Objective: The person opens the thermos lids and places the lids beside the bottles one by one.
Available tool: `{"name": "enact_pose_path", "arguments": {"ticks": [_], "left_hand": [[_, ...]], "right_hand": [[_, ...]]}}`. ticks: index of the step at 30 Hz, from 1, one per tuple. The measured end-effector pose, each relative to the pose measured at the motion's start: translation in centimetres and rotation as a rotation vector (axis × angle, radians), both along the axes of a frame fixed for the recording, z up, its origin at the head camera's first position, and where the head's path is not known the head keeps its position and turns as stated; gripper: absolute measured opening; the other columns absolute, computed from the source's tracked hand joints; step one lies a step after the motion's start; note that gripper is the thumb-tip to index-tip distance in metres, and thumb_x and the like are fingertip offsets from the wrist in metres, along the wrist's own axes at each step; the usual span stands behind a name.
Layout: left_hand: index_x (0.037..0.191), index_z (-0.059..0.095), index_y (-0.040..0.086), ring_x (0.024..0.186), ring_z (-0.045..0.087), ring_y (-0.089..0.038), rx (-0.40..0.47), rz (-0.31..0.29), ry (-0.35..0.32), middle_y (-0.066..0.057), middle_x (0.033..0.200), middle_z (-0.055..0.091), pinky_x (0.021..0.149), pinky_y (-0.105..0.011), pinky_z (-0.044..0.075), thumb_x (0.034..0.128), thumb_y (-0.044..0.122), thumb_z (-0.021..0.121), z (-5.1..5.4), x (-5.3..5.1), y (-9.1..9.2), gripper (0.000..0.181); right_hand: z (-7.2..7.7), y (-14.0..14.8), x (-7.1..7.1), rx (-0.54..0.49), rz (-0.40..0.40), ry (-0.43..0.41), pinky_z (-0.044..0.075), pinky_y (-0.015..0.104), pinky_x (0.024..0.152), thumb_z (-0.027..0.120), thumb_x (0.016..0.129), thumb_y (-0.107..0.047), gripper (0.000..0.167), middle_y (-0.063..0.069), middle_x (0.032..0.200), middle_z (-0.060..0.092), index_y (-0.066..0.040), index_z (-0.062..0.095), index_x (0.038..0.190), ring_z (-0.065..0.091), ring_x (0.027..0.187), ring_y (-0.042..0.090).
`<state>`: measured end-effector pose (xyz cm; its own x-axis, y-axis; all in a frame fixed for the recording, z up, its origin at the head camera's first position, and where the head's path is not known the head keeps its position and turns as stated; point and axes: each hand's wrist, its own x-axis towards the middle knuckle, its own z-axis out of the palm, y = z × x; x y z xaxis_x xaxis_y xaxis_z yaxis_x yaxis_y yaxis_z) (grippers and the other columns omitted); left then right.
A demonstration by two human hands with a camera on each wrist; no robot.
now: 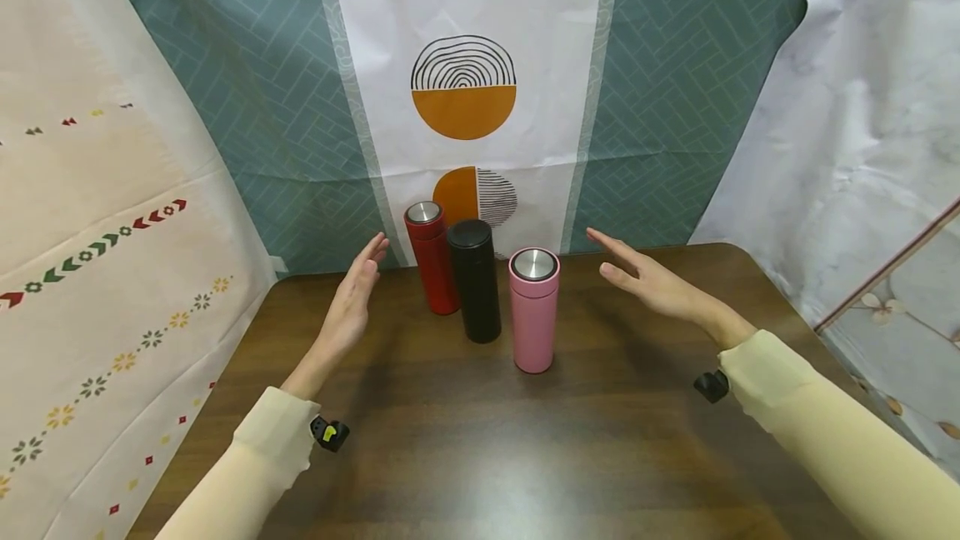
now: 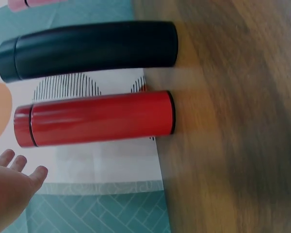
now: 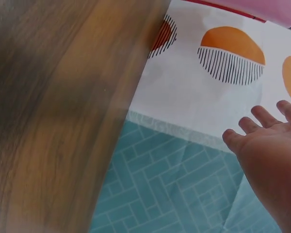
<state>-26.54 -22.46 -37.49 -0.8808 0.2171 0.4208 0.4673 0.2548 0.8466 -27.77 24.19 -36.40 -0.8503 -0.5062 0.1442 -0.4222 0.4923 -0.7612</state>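
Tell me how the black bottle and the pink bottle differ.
The black bottle has a dark lid top; the pink bottle has a shiny silvery one. The pink bottle stands nearer the person, the black bottle farther back. The black bottle is the middle of three, the pink bottle the rightmost. Both stand upright on the wooden table.

"What's at the back?"
"A curtain (image 1: 555, 40): green side panels, and a white strip with orange half-circles and black lines."
"And left of the brown wooden table (image 1: 465, 407)?"
"A cream cloth (image 1: 112, 307) with rows of flowers and arrows."
"The right?"
"A pale, creased sheet (image 1: 862, 132) bearing a brown stripe and a flowered twig."
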Motion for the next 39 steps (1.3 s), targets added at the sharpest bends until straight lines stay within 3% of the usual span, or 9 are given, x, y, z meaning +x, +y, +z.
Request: {"name": "enact_pose_path", "arguments": {"ticks": [6, 10, 14, 21, 33, 39], "left_hand": [[0.164, 0.030, 0.010, 0.153, 0.030, -0.024, -0.001, -0.024, 0.015, -0.007, 0.165, 0.037, 0.125, -0.044, 0.025, 0.1155, 0.027, 0.029, 0.2, 0.8, 0.8, 0.052], [0.163, 0.033, 0.012, 0.152, 0.033, -0.023, 0.011, -0.034, 0.030, -0.007, 0.163, 0.040, 0.122, -0.028, 0.029, 0.1149, 0.023, 0.033, 0.2, 1.2, 1.1, 0.050], [0.162, 0.036, 0.012, 0.151, 0.035, -0.020, 0.021, -0.042, 0.029, -0.006, 0.162, 0.042, 0.118, -0.020, 0.030, 0.1143, 0.022, 0.036, 0.1, 1.6, 1.7, 0.049], [0.161, 0.038, 0.013, 0.151, 0.035, -0.020, 0.025, -0.077, 0.038, -0.011, 0.162, 0.041, 0.121, -0.029, 0.030, 0.1137, 0.019, 0.037, 0.3, 2.1, 3.0, 0.047], [0.160, 0.040, 0.017, 0.149, 0.036, -0.015, 0.024, -0.136, 0.055, -0.002, 0.163, 0.041, 0.123, -0.049, 0.029, 0.1129, 0.019, 0.040, 0.8, 2.7, 4.4, 0.047], [0.158, 0.045, 0.016, 0.149, 0.038, -0.019, -0.023, -0.103, 0.143, -0.001, 0.159, 0.045, 0.124, -0.050, 0.028, 0.1101, 0.019, 0.050, 0.9, 2.6, 4.8, 0.048]], "right_hand": [[0.1, -0.5, 0.4, -0.027, 0.031, 0.024, 0.014, 0.069, 0.121, 0.049, 0.111, -0.031, 0.065, 0.003, 0.173, 0.018, -0.024, 0.019, 0.168, 0.011, 0.160, 0.032], [-0.1, -0.7, 0.6, -0.052, 0.045, 0.027, 0.015, 0.067, 0.122, 0.049, 0.111, -0.030, 0.064, 0.000, 0.173, 0.019, -0.024, 0.019, 0.168, 0.012, 0.159, 0.031], [-0.2, -1.1, 0.8, -0.093, 0.066, 0.015, 0.016, 0.066, 0.122, 0.051, 0.110, -0.027, 0.067, 0.002, 0.173, 0.019, -0.023, 0.018, 0.168, 0.012, 0.159, 0.031], [-0.8, -1.6, 0.9, -0.171, 0.102, -0.018, 0.020, 0.063, 0.121, 0.056, 0.108, -0.020, 0.072, 0.006, 0.172, 0.021, -0.022, 0.016, 0.168, 0.015, 0.159, 0.035], [-2.0, -3.0, 2.0, -0.198, 0.076, -0.054, 0.019, 0.064, 0.122, 0.060, 0.106, -0.022, 0.075, 0.008, 0.172, 0.022, -0.021, 0.018, 0.168, 0.016, 0.158, 0.038], [-3.1, -4.1, 2.1, -0.258, 0.095, -0.064, 0.018, 0.062, 0.123, 0.062, 0.105, -0.022, 0.074, 0.008, 0.171, 0.024, -0.020, 0.022, 0.167, 0.018, 0.157, 0.040]]}}
